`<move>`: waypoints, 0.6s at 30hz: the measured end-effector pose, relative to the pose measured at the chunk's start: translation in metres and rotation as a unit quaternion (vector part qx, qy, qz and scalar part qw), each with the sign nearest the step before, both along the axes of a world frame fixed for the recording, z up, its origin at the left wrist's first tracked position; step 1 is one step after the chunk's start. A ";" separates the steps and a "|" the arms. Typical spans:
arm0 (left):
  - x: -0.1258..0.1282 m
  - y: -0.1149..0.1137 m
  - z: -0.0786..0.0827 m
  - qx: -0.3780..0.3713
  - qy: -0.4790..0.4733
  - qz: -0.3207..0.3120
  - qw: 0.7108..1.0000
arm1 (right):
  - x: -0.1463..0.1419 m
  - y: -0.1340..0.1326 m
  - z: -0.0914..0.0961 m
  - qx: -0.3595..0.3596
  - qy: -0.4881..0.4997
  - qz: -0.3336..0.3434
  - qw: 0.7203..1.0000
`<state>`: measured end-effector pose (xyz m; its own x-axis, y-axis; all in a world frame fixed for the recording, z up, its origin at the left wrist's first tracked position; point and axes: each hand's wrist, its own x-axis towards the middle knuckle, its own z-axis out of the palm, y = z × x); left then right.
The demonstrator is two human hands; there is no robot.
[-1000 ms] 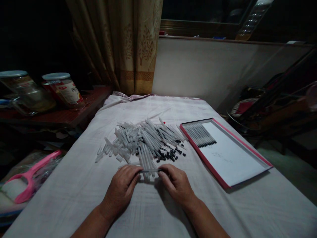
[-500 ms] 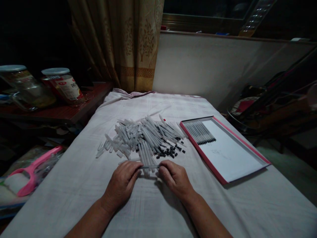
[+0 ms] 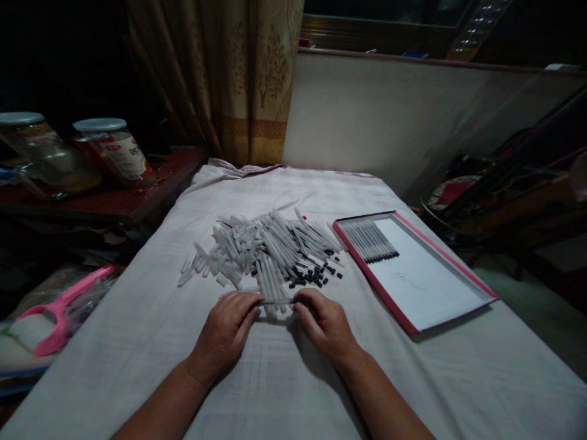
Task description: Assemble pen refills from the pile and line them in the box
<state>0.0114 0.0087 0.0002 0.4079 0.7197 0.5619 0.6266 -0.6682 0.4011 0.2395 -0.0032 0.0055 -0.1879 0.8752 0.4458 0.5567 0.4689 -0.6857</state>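
Between my two hands a slim pen (image 3: 277,301) is held level, one end in each. My left hand (image 3: 229,324) pinches its left end, and my right hand (image 3: 323,321) pinches the right end; the fingers hide both tips. Just beyond lies a heap of clear whitish pen parts (image 3: 238,244), some like tubes and some like caps. Small black plugs (image 3: 314,275) are scattered at the heap's right front. To the right, a shallow red-edged box lid (image 3: 385,299) holds a row of pens (image 3: 369,241) with dark ends.
A white cloth (image 3: 257,391) covers the table. On the left stand lidded jars (image 3: 121,153) on a dark red side table (image 3: 151,198). A pink-handled object (image 3: 59,311) lies low at the left. Behind are a curtain (image 3: 257,79) and a pale wall (image 3: 358,116).
The view has tilted slightly, so the scene sits a little higher. Both hands keep their pinch on the pen, with hardly any other movement.
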 end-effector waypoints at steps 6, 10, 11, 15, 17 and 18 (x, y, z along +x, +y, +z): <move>-0.001 0.000 0.000 0.003 -0.002 -0.004 1.000 | 0.000 0.000 -0.001 0.003 -0.004 0.002 1.000; 0.000 0.000 0.000 0.000 0.000 -0.003 1.000 | 0.001 0.000 -0.002 0.022 -0.018 0.002 1.000; 0.000 0.000 0.000 -0.001 0.002 -0.003 1.000 | 0.001 0.000 -0.003 0.016 -0.019 -0.001 1.000; 0.000 0.000 0.000 -0.002 0.004 -0.002 1.000 | 0.002 0.000 -0.002 0.005 -0.020 0.002 1.000; 0.000 0.000 0.000 -0.001 0.003 -0.003 1.000 | 0.002 0.000 -0.002 0.008 -0.025 0.004 1.000; 0.000 0.000 0.000 0.000 0.003 -0.003 1.000 | 0.002 0.000 -0.002 0.005 -0.027 0.003 1.000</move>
